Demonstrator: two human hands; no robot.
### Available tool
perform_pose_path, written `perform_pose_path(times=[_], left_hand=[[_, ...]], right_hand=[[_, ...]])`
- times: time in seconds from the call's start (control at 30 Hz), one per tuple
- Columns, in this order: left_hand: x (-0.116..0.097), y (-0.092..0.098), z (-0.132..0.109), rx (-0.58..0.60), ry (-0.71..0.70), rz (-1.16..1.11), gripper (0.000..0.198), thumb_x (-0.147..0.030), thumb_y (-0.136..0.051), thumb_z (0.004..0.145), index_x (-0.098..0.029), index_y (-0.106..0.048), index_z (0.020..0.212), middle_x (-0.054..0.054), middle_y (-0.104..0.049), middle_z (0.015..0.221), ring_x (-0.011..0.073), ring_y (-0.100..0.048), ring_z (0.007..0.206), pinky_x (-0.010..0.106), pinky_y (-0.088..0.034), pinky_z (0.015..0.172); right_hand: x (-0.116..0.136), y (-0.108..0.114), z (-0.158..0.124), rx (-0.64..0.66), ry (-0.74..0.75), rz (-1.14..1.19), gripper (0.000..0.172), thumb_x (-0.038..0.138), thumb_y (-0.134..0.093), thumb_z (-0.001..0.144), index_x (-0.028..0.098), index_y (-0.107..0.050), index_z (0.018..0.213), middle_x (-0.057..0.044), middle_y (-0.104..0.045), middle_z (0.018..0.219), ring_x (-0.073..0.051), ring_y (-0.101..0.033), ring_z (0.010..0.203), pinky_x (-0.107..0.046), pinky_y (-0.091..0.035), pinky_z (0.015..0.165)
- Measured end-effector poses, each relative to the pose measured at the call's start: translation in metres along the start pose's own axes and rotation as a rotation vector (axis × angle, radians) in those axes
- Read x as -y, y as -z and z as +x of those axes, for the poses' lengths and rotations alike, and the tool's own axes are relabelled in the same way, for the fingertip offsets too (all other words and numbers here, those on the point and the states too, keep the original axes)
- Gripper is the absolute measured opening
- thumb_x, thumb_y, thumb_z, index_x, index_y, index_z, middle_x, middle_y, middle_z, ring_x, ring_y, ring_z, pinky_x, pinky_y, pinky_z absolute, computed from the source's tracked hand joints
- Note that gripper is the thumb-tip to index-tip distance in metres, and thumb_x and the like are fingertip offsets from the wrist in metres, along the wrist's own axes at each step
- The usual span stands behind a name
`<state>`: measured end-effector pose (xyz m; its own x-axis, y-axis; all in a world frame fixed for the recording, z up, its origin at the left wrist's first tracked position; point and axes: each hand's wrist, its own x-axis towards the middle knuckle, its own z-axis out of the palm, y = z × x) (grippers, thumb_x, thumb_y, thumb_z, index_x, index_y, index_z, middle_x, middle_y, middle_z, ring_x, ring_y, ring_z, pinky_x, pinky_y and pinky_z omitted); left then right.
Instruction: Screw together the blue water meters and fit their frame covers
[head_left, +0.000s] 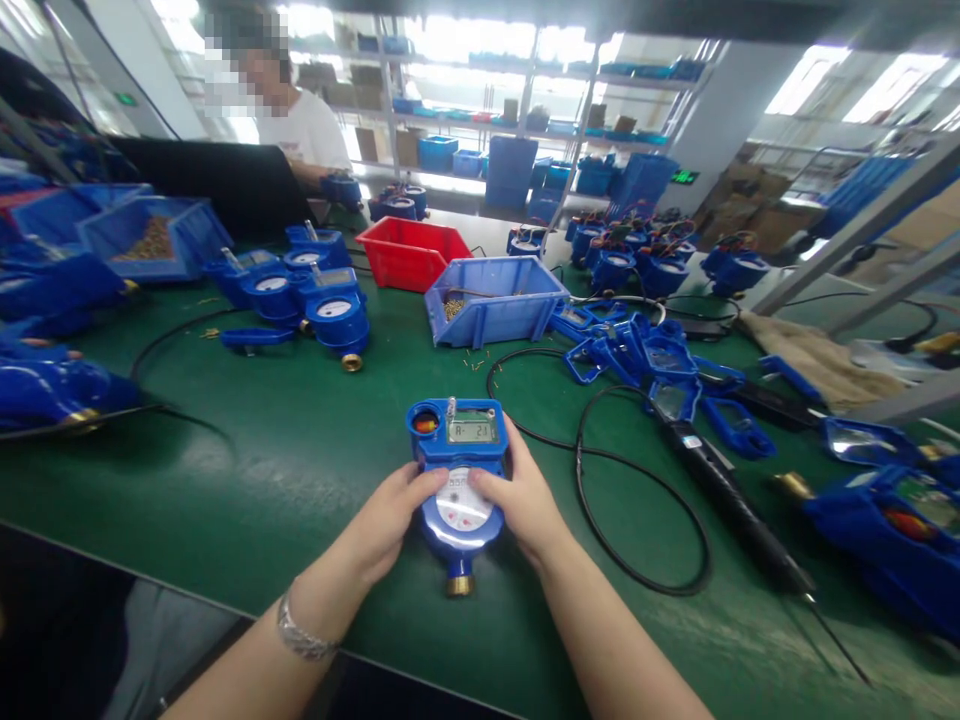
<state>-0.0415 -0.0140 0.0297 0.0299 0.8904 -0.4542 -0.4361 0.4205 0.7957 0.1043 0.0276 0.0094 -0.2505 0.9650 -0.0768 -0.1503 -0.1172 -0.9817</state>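
Observation:
Between my two hands is a blue water meter (pixel 463 535) with a small lit display (pixel 472 430), a round white dial and a brass threaded end pointing toward me. My left hand (pixel 390 510) grips its left side, thumb lying on the dial's edge. On the opposite side my right hand (pixel 529 495) is wrapped round the housing, its thumb also over the dial. The undersides of the fingers are hidden behind the meter. An open round socket with something orange inside shows at the meter's upper left corner.
Beyond the meter stand a blue bin (pixel 495 310) of small screws and a red bin (pixel 409 255). A black electric screwdriver (pixel 720 480) with a looped cable lies right, by blue covers (pixel 652 345). More meters (pixel 337 320) stand left. A person (pixel 300 130) works across the table.

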Motion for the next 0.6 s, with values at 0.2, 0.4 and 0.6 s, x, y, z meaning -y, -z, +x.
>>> perform_pose_path(times=[0.2,0.4,0.6], left_hand=[[-0.001,0.01,-0.004,0.007,-0.055,0.157,0.039,-0.041,-0.064,0.078,-0.01,-0.065,0.1,0.011,-0.072,0.097,0.024,-0.066,0.091,0.032,-0.047,0.085],[0.011,0.027,-0.016,-0.146,-0.2,0.131,0.047,-0.05,-0.063,0.076,-0.014,-0.061,0.106,0.01,-0.068,0.105,0.022,-0.063,0.099,0.029,-0.048,0.083],[0.028,0.033,-0.013,0.162,-0.17,0.094,0.082,-0.024,-0.089,0.045,-0.017,-0.052,0.118,0.012,-0.059,0.124,0.0295,-0.052,0.118,0.037,-0.04,0.1]], right_hand=[[0.01,0.006,0.025,0.078,0.094,-0.191,0.092,0.022,-0.082,0.051,0.018,-0.04,0.133,-0.009,-0.053,0.128,-0.027,-0.048,0.12,-0.043,-0.028,0.108],[0.016,0.002,0.029,-0.018,0.053,0.014,0.085,0.022,-0.085,0.044,0.019,-0.047,0.12,-0.009,-0.056,0.121,-0.027,-0.052,0.115,-0.042,-0.036,0.103],[0.017,-0.002,0.032,-0.048,-0.015,0.104,0.089,0.022,-0.085,0.043,0.015,-0.044,0.121,-0.013,-0.056,0.12,-0.03,-0.055,0.111,-0.045,-0.041,0.099]])
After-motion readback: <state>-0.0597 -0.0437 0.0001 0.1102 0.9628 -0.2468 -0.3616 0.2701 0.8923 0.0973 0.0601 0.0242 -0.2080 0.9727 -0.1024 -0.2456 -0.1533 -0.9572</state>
